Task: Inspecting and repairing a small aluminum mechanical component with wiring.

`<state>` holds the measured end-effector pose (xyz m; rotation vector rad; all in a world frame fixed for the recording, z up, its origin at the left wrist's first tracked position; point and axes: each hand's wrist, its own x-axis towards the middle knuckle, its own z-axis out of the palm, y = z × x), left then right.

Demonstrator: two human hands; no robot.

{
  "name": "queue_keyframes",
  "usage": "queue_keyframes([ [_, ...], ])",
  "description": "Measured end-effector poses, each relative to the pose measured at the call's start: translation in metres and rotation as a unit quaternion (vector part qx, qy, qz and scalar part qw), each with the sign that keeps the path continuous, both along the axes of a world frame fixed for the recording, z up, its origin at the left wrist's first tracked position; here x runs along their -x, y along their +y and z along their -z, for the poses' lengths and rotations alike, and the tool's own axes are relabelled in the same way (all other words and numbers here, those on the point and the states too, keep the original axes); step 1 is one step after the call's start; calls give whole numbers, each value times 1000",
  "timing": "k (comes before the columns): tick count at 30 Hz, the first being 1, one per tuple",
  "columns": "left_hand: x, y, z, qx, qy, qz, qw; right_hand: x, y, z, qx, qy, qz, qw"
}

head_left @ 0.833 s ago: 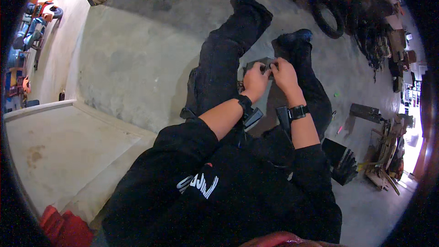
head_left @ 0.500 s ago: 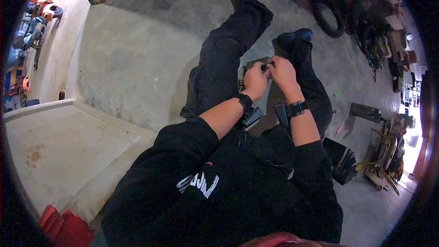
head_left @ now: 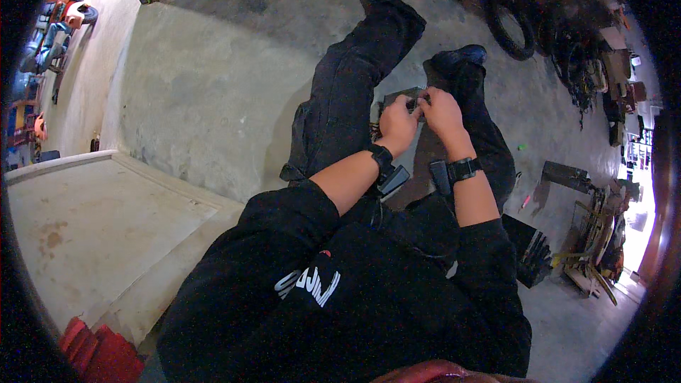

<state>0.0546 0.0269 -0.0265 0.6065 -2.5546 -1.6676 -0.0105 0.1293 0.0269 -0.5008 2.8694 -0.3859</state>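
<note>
Between my lower legs, my left hand [head_left: 399,126] and my right hand [head_left: 443,115] meet with fingertips pinched together. Both are closed round a small dark piece [head_left: 412,104], too small and too covered by the fingers to name. Just beyond and beneath the hands lies a dark, box-like object [head_left: 401,94] on the floor, partly hidden by them. A black band with a small dark device sits on each wrist.
A pale low platform [head_left: 106,227] stands at left, with red cloth [head_left: 99,351] at its near corner. Right of my legs are an open black case [head_left: 526,247] and a dark block [head_left: 567,176]. A tyre [head_left: 509,25] and piled parts line the far right.
My right hand has turned slightly and its fingers have shifted a little at the small piece. My left hand stays nearly in place.
</note>
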Motion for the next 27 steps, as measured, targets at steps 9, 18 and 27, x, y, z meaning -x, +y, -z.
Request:
queue_keyframes([
  [9,-1,1,-1,-9,20,4,1000,5,-3,-2,-24,-12,-6,1000],
  [18,2,2,15,-2,39,-9,999,3,1,8,-6,-6,0,1000],
  [27,-2,1,4,-26,37,-11,999,3,-3,1,-51,-27,15,998],
])
